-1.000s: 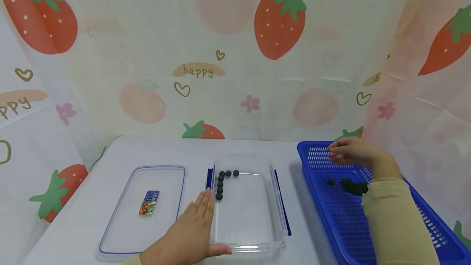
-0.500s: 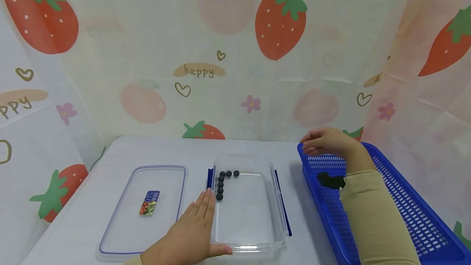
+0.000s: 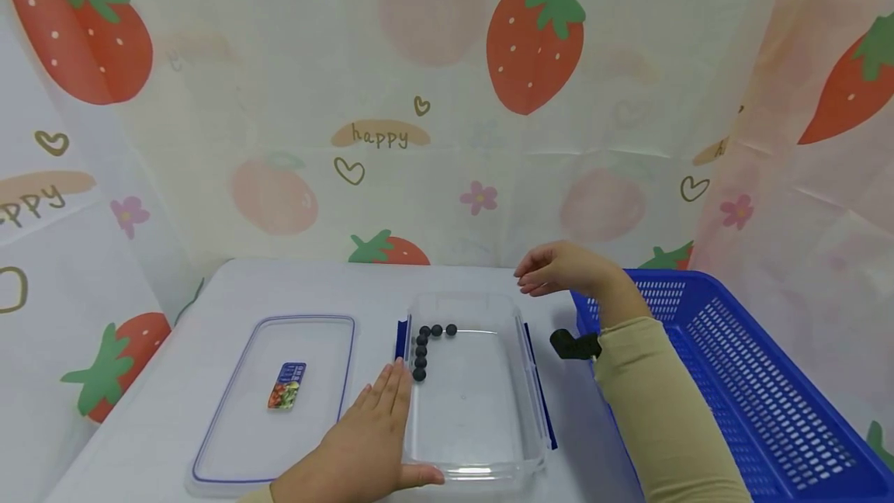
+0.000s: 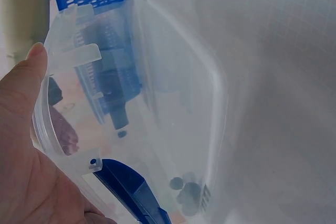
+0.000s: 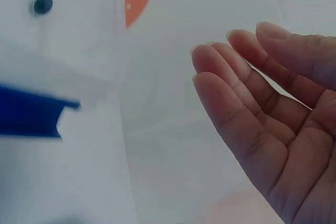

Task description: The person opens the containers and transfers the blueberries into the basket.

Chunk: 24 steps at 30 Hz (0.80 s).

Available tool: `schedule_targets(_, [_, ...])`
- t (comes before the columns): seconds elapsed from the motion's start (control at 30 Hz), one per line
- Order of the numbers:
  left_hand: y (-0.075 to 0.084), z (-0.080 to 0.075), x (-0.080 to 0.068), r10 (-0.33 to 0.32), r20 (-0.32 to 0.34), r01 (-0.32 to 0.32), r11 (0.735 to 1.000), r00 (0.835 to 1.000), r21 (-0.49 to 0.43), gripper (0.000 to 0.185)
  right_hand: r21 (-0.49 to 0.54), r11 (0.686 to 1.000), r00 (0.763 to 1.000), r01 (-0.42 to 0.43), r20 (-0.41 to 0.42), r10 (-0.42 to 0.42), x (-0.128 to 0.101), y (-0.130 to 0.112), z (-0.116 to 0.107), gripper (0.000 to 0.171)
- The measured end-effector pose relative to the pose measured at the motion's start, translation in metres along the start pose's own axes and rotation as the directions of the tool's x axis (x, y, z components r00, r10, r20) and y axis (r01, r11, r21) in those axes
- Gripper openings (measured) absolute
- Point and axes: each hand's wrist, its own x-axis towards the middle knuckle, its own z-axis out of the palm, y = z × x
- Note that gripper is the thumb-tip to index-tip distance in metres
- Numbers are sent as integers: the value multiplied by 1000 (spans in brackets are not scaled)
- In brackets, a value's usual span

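Clear plastic container (image 3: 475,386) sits at the centre of the table (image 3: 174,348), with dark balls (image 3: 422,348) in an L along its far-left corner. Left hand (image 3: 363,449) rests flat against the container's near-left rim — grip wide, thumb laid along the front edge. Right hand (image 3: 559,270) hovers above the far-right corner, fingers loosely curled; grip relaxed — no ball visible in it. Lid (image 3: 275,394) lies to the left, blue basket (image 3: 740,379) to the right.

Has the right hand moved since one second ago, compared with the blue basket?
Yes. The right hand has moved left, from above the inside of the blue basket to beyond its left rim, now above the far right corner of the clear container.
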Motion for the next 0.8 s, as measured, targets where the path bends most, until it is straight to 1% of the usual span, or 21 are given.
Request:
schedule_targets(0.27, [-1, 2, 3, -16, 11, 16, 1000, 1000, -6, 120, 49, 999, 998, -12, 55, 10, 19, -10, 29, 17])
schedule_targets(0.37, [-1, 2, 3, -18, 7, 18, 1000, 1000, -9, 121, 43, 999, 998, -26, 64, 24, 27, -11, 41, 15])
schedule_targets(0.57, [0, 1, 3, -19, 10, 19, 1000, 1000, -12, 122, -3, 998, 996, -65, 64, 65, 40, -11, 68, 11])
schedule_targets(0.67, [0, 1, 3, -15, 10, 15, 1000, 1000, -11, 122, -15, 997, 994, -80, 68, 80, 45, -10, 81, 11])
schedule_targets(0.8, [0, 1, 3, -12, 8, 12, 1000, 1000, -6, 122, -8, 995, 992, -104, 65, 104, 56, -4, 94, 17])
